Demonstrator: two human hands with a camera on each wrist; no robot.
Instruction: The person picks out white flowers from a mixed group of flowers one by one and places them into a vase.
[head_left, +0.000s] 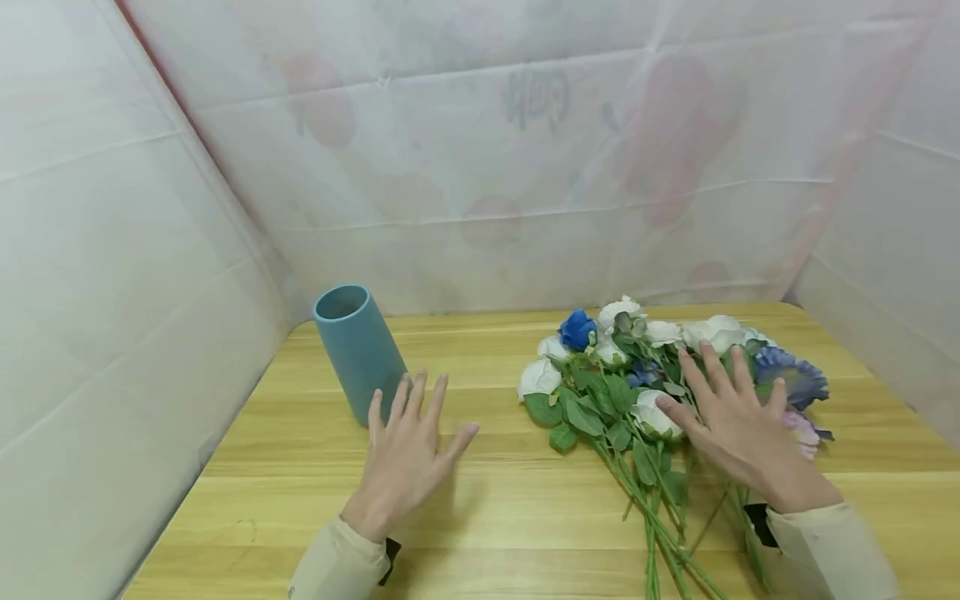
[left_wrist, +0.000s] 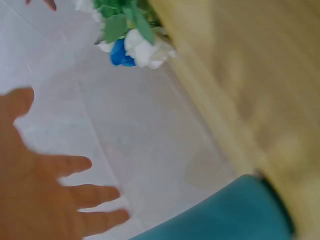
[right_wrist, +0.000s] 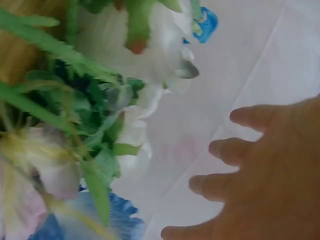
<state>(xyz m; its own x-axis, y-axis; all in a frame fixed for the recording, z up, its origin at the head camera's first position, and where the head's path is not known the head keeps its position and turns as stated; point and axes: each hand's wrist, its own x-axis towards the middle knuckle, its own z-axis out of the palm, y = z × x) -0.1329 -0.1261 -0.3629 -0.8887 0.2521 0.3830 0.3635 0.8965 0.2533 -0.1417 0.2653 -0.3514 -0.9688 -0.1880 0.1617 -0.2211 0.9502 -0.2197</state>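
Observation:
My left hand hovers over the wooden table with its fingers spread, holding nothing. Just beyond its fingertips stands a blue-teal vase, its round mouth facing up; in the left wrist view part of the vase shows at the bottom. My right hand, fingers spread too, is held above a pile of artificial flowers and grips none of them. White blooms, a blue rose, a ruffled blue-purple flower and a pink one lie there, green stems pointing toward me. The right wrist view shows white petals close by.
The wooden table has light yellow grain. Pale sheets with faint pink patterns hang as a back wall and as side walls, a left one and a right one, close around the table's edges.

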